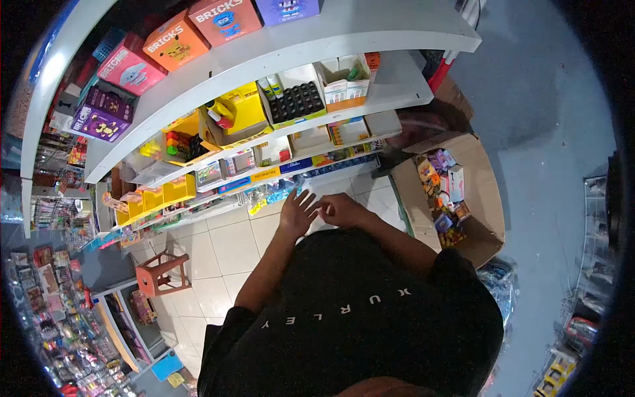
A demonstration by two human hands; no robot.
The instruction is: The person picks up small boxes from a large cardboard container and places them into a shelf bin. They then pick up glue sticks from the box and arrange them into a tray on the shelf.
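Note:
My left hand [299,212] is raised in front of my chest, its fingers spread and nothing visible in it. Close beside it, my right hand [342,210] has its fingers curled in a loose pinch near the left fingertips; whether anything small is between them is hidden. Beyond both hands is a shelf with yellow boxes [248,114], a black holder with several round slots [297,102] and white-green glue tubes [273,86]. Bagged blue goods [281,189] hang low on the shelf, just past my left fingertips.
An open cardboard box [486,205] of small packages stands on the right. A red-brown stool [162,272] is on the tiled floor at left. Boxes marked BRICKS [175,41] line the upper shelf [370,23]. Packed racks [63,324] stand at lower left.

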